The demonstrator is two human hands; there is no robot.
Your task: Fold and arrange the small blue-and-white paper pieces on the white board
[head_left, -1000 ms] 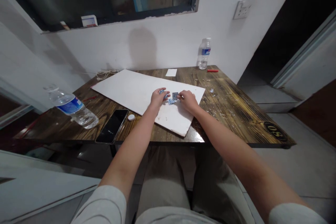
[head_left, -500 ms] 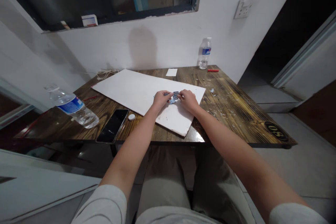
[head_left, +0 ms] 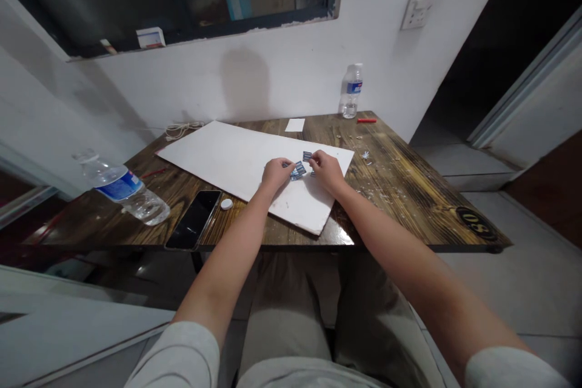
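Over the front right part of a white board (head_left: 227, 148), my left hand (head_left: 276, 174) pinches a small blue-grey patterned piece (head_left: 297, 170) between thumb and fingers. Just to its right, my right hand (head_left: 327, 170) grips another small dark blue piece (head_left: 307, 156), which sticks up beyond the fingertips. A gap separates the two pieces. Light blue bits show under and beside the fingers, too small to make out.
A phone (head_left: 193, 220), a white cap (head_left: 226, 204) and a tilted water bottle (head_left: 125, 188) are at the left. Behind are a paper square (head_left: 295, 125), a second bottle (head_left: 352, 92) and a red stick (head_left: 366, 120). Small scraps dot the table's right side.
The pieces, close together before, are now apart. The one in my right hand has moved up and away from the one in my left. The view has shifted slightly.
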